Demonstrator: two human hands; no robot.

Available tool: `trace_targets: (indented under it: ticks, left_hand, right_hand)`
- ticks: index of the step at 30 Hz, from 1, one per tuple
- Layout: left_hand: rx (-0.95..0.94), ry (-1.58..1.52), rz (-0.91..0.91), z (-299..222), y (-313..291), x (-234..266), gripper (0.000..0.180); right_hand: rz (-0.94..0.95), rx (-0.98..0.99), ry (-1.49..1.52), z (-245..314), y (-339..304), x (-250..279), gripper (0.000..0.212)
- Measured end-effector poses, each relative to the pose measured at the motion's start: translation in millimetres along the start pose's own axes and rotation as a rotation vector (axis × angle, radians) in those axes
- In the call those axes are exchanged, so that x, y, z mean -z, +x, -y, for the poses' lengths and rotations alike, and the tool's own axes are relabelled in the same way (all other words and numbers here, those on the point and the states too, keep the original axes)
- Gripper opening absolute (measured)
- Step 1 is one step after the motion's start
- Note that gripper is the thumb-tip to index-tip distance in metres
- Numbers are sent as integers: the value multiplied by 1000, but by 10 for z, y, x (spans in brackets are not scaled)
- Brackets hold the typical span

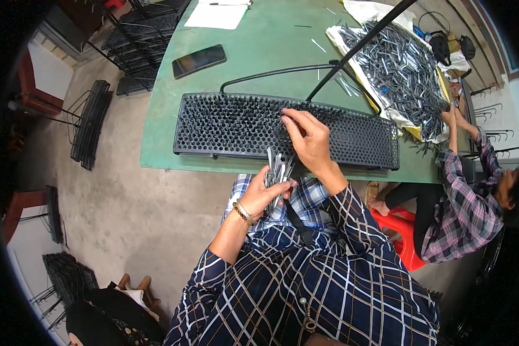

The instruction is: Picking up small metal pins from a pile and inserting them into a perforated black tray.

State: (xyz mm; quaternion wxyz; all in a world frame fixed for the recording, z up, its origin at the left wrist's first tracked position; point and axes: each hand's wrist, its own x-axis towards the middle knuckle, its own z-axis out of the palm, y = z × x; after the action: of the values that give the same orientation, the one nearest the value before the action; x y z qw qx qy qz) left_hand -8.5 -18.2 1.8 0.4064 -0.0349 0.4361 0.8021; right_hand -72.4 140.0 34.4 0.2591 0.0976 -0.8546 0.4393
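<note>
A long black rack [363, 138] full of small round holes lies along the near edge of the green table [265, 49]. Dark pegs stick up over its left part, while the right part shows bare holes. My left hand [258, 197] is closed around a bundle of thin grey and silvery strips [278, 168], just below the rack's front edge. Over the middle of the rack, my right hand [312, 144] has thumb and fingertips pinched together at the holes. Whatever is between those fingertips is too small to make out.
A large heap of similar strips [398, 69] lies on a white and yellow sack at the right. Beside it, another person [464, 202] reaches into the heap from a red stool [406, 239]. A phone [199, 61] and paper [216, 16] lie farther left. A black rod [357, 49] slants over the table.
</note>
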Motion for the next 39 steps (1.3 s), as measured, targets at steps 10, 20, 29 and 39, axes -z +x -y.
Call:
trace_targets:
  ticks: [10, 20, 29, 39]
  left_hand:
    - [19, 45, 8, -24, 36, -37, 42]
    - [1, 94, -26, -52, 6, -58, 47]
    - [3, 131, -14, -59, -4, -60, 47]
    - [-2, 183, 97, -51, 52, -29, 49]
  right_hand:
    - [115, 182, -196, -25, -18, 18, 20]
    - [125, 234, -205, -2, -36, -1, 19]
    - [216, -107, -28, 92, -44, 134, 17]
    - [461, -636, 497, 87, -143, 396, 19]
